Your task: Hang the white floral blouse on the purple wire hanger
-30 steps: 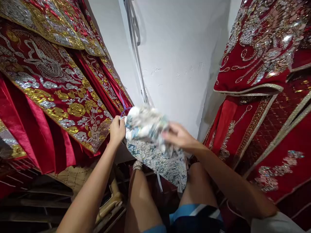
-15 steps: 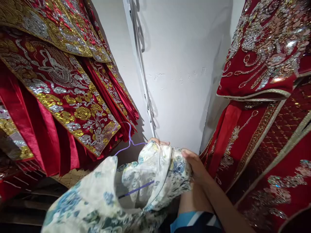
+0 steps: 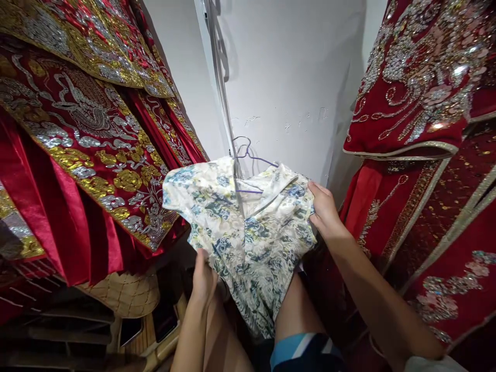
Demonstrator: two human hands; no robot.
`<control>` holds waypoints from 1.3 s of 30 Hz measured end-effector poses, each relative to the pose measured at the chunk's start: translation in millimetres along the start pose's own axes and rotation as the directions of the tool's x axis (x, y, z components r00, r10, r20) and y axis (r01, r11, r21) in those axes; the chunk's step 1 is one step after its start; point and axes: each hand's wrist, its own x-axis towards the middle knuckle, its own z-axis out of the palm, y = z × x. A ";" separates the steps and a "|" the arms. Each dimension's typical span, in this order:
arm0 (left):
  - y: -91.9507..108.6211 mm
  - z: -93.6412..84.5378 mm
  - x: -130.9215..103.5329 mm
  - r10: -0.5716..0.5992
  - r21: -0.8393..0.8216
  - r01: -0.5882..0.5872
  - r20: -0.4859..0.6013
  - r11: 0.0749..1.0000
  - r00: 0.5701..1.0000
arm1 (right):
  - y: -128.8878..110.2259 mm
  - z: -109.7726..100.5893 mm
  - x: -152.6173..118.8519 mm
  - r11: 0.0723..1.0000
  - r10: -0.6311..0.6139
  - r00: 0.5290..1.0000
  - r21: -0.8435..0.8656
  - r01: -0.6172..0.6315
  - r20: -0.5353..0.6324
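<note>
Squarely between the two hands, a floral garment (image 3: pixel 267 243) sits on a purple hanger (image 3: pixel 248 191), its long axis running from neckline toward the knees. The right hand (image 3: pixel 324 211) pinches its sleeve edge; the left hand (image 3: pixel 204 279), lower, pinches its side. Beyond, red embroidered garments (image 3: pixel 406 111) flank a pale wall (image 3: pixel 290 67). No brand, label or writing is legible.
</note>
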 end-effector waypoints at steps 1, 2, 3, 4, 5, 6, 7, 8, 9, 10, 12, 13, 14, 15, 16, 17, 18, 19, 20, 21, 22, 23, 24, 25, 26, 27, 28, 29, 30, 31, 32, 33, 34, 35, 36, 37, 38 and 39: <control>-4.4 -3.3 -1.4 0.019 0.064 -0.016 -0.059 0.998 0.998 | 2.1 5.0 -3.2 1.000 -0.018 0.999 -0.025 0.019 0.027; -9.2 -5.7 -3.9 0.045 0.126 -0.032 -0.096 0.991 0.994 | 4.5 7.6 -7.7 0.998 -0.030 0.998 -0.050 0.032 0.053; -14.2 -7.5 -7.3 0.065 0.172 -0.047 -0.105 0.984 0.992 | 7.2 7.5 -12.8 0.996 -0.034 0.997 -0.074 0.039 0.067; -19.4 -8.9 -11.7 0.087 0.213 -0.066 -0.093 0.975 0.992 | 9.9 4.9 -17.8 0.994 -0.033 0.997 -0.098 0.039 0.063; -24.6 -9.9 -16.6 0.095 0.244 -0.073 -0.078 0.967 0.992 | 12.9 0.1 -22.4 0.992 -0.036 0.998 -0.119 0.041 0.044; -29.9 -10.6 -21.9 0.080 0.265 -0.060 -0.065 0.962 0.995 | 16.3 -6.5 -26.5 0.989 -0.045 0.999 -0.138 0.047 0.024; -35.2 -11.0 -27.2 0.050 0.275 -0.033 -0.054 0.961 0.997 | 20.3 -14.2 -30.7 0.986 -0.067 0.998 -0.155 0.066 0.001; -40.4 -10.7 -32.3 0.014 0.276 -0.002 -0.040 0.961 0.999 | 25.2 -22.3 -35.5 0.981 -0.102 0.994 -0.169 0.095 -0.029; -45.6 -9.9 -37.1 -0.020 0.271 0.026 -0.023 0.962 1.000 | 31.1 -30.0 -42.0 0.974 -0.147 0.986 -0.184 0.132 -0.074; -50.5 -8.5 -41.2 -0.047 0.262 0.047 -0.005 0.964 0.999 | 38.0 -36.7 -50.9 0.965 -0.199 0.971 -0.201 0.170 -0.134; -58.8 -4.4 -47.9 -0.063 0.255 0.058 0.013 0.965 0.998 | 53.9 -44.6 -77.4 0.946 -0.276 0.921 -0.246 0.210 -0.274; -61.9 -2.0 -50.4 -0.056 0.268 0.050 0.014 0.962 0.998 | 62.1 -45.3 -94.5 0.942 -0.282 0.911 -0.266 0.204 -0.301; -64.0 0.4 -52.4 -0.046 0.293 0.039 0.017 0.955 0.999 | 69.8 -43.8 -113.1 0.944 -0.239 0.936 -0.286 0.163 -0.258; -64.8 2.4 -54.1 -0.036 0.324 0.025 0.027 0.946 0.999 | 76.6 -40.3 -131.7 0.948 -0.140 0.983 -0.304 0.097 -0.121; -64.4 4.1 -55.5 -0.025 0.356 0.008 0.043 0.934 0.999 | 82.3 -35.4 -148.8 0.947 0.012 0.997 -0.321 0.011 0.070; -62.8 5.4 -56.7 -0.016 0.384 -0.010 0.064 0.923 0.998 | 86.6 -29.7 -163.2 0.934 0.155 0.962 -0.351 -0.069 0.225; -60.1 6.3 -58.0 -0.009 0.407 -0.026 0.083 0.913 0.997 | 89.7 -23.9 -173.8 0.922 0.221 0.926 -0.374 -0.097 0.305; -56.7 6.9 -59.2 -0.001 0.426 -0.040 0.095 0.904 0.995 | 92.0 -18.7 -180.4 0.911 0.269 0.892 -0.395 -0.113 0.364; -52.8 7.4 -60.7 0.011 0.442 -0.056 0.102 0.895 0.995 | 93.6 -14.6 -183.3 0.904 0.284 0.876 -0.413 -0.110 0.389; -49.0 8.1 -62.3 0.022 0.458 -0.068 0.106 0.887 0.994 | 94.9 -11.8 -183.1 0.900 0.282 0.872 -0.426 -0.096 0.399; -45.6 9.0 -64.0 0.029 0.472 -0.079 0.111 0.878 0.993 | 95.9 -10.3 -181.0 0.896 0.279 0.869 -0.437 -0.082 0.408; -42.9 10.1 -65.9 0.035 0.485 -0.087 0.117 0.870 0.993 | 96.5 -10.1 -177.8 0.893 0.276 0.866 -0.445 -0.070 0.417; -41.2 11.5 -67.8 0.038 0.492 -0.093 0.121 0.866 0.992 | 96.5 -10.7 -174.7 0.890 0.271 0.865 -0.452 -0.059 0.421; -40.5 13.0 -69.6 0.032 0.493 -0.090 0.125 0.865 0.992 | 95.4 -11.7 -172.0 0.885 0.262 0.869 -0.463 -0.045 0.418; -40.8 14.3 -71.1 0.018 0.486 -0.077 0.125 0.871 0.992 | 93.1 -12.8 -170.3 0.878 0.255 0.873 -0.478 -0.029 0.415; -41.8 15.3 -72.3 -0.004 0.472 -0.055 0.123 0.880 0.992 | 89.5 -13.6 -169.4 0.867 0.254 0.873 -0.498 -0.014 0.417; -43.4 15.8 -73.1 -0.028 0.457 -0.030 0.120 0.889 0.992 | 84.5 -13.9 -169.4 0.854 0.259 0.866 -0.520 0.001 0.428; -45.3 15.7 -73.3 -0.050 0.441 -0.005 0.114 0.897 0.992 | 78.7 -13.6 -170.0 0.842 0.273 0.851 -0.540 0.014 0.448; -47.2 14.9 -73.1 -0.064 0.422 0.016 0.101 0.906 0.993 | 72.7 -12.9 -171.2 0.834 0.288 0.837 -0.552 0.020 0.465; -49.0 13.6 -72.4 -0.060 0.396 0.028 0.070 0.918 0.996 | 67.1 -12.0 -172.7 0.834 0.297 0.832 -0.551 0.012 0.468; -50.6 11.9 -71.6 -0.035 0.366 0.027 0.015 0.930 0.999 | 62.6 -11.0 -174.5 0.844 0.296 0.842 -0.536 -0.009 0.452; -51.8 10.3 -70.7 0.022 0.340 0.002 -0.067 0.940 0.998 | 59.7 -10.2 -176.5 0.858 0.288 0.862 -0.512 -0.038 0.418; -52.8 9.0 -70.2 0.121 0.332 -0.057 -0.175 0.941 0.977 | 58.5 -9.6 -178.7 0.874 0.280 0.884 -0.481 -0.073 0.375; -53.7 8.5 -70.2 0.255 0.359 -0.144 -0.285 0.922 0.924 | 59.0 -9.2 -180.8 0.889 0.274 0.902 -0.447 -0.105 0.333; -54.6 9.1 -70.9 0.409 0.425 -0.243 -0.361 0.872 0.838 | 60.9 -9.0 -182.9 0.900 0.270 0.914 -0.416 -0.128 0.304; -55.9 11.1 -72.2 0.552 0.514 -0.331 -0.366 0.791 0.749 | 63.6 -8.8 -184.8 0.907 0.274 0.915 -0.397 -0.143 0.297; -57.7 14.4 -73.9 0.656 0.596 -0.401 -0.298 0.695 0.693 | 66.7 -8.5 -186.5 0.908 0.287 0.908 -0.390 -0.155 0.306; -60.2 18.8 -75.8 0.702 0.646 -0.455 -0.181 0.612 0.688 | 69.6 -7.9 -188.0 0.907 0.301 0.897 -0.389 -0.163 0.325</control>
